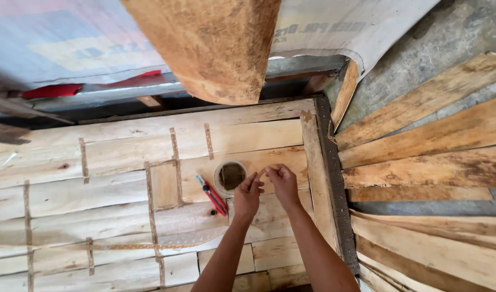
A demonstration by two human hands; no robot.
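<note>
Pale taped wooden sheets [123, 184] are covering the surface; both hands, left [247, 196] and right [283, 183], are pinching thin brown tape [265, 168] beside a round tape roll [231, 177] and red cutter [212, 194]. Tape could crease or tear if tugged unevenly.

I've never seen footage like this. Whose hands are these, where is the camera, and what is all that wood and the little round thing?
There is no machine here: a person wears a camera on the head, looking down at their own bare hands. The left hand and right hand meet, fingertips pinched together over something too small to make out. Below lies a sheet of thin wood veneer pieces joined by brown tape strips. Beside the hands sit a round roll of tape and a red utility knife. Loose wooden planks lie to the right.
</note>
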